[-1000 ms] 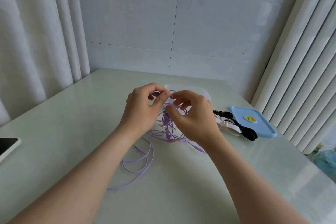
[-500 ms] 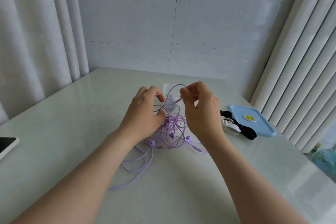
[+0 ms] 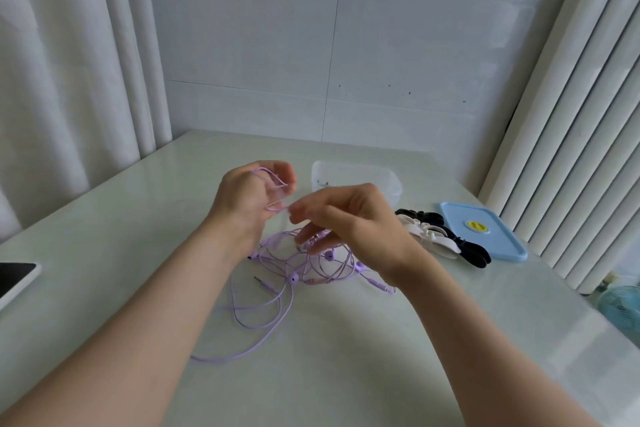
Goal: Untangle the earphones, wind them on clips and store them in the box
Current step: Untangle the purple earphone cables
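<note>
The left hand [image 3: 251, 199] had pulled a loop of the earphones [image 3: 329, 255] leftward, its grip curled round the cord; the right hand [image 3: 349, 218] pinched that strand. The rest stayed knotted on the counter [image 3: 138, 253].

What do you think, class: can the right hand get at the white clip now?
Probably yes: the white clip lies just beside the right hand, nothing between them, though its fingers pinch the purple earphones.
</note>
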{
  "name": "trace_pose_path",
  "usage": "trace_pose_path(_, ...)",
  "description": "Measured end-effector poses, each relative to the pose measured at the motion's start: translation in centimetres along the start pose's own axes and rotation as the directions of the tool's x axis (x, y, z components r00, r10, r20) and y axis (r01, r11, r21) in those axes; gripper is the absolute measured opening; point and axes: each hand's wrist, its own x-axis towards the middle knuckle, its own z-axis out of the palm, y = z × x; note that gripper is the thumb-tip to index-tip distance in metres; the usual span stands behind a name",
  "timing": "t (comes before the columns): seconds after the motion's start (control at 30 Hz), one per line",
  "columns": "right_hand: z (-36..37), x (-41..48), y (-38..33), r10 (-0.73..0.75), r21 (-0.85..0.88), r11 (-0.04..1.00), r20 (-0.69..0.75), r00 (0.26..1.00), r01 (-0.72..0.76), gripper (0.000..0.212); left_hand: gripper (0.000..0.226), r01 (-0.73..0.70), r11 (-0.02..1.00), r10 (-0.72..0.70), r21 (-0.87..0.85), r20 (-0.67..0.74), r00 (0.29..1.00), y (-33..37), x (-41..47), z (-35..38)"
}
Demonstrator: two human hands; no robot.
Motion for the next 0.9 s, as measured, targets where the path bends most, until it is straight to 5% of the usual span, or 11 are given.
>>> trace_pose_path(0.07, 0.3, 0.0, 0.6, 0.031, -0.109, 0.994, 0.036, 0.999, -0.027, 0.03, 0.047, 0.169, 0.933, -0.16, -0.318, 0.055, 0.986, 0.7, 0.0, -0.6)
trace_pose_path(0.17, 0.2, 0.4, 1.6, -0.024, -0.428, 0.903, -0.158, 0.987, -0.047, 0.016, 0.053, 0.272, 0.844, -0.258, -0.463, 0.095, 0.962, 1.1, 0.1, -1.3)
trace_pose_path(0.3, -0.8, 1.0, 2.9, -0.047, -0.546, 0.818, -0.377, 0.925, -0.181, 0.016, 0.058, 0.276, 0.834, -0.26, -0.478, 0.102, 0.96, 0.9, 0.5, -1.7)
trace_pose_path(0.53, -1.3, 1.2, 4.3, -0.099, -0.703, 0.69, -0.326, 0.94, -0.171, 0.014, 0.046, 0.194, 0.94, -0.158, -0.281, 0.145, 0.977, 0.7, -0.1, -1.2)
trace_pose_path(0.77, -1.4, 1.2, 3.2, -0.071, -0.482, 0.859, -0.444, 0.893, -0.171, 0.011, 0.042, 0.128, 0.989, -0.094, -0.078, 0.343, 0.935, 0.6, -0.6, -0.6)
trace_pose_path(0.9, -1.7, 0.7, 1.8, 0.129, -0.082, 0.979, -0.463, 0.877, -0.187, 0.013, 0.05, 0.229, 0.965, -0.092, -0.127, 0.656, 0.749, 1.1, -2.1, -0.1)
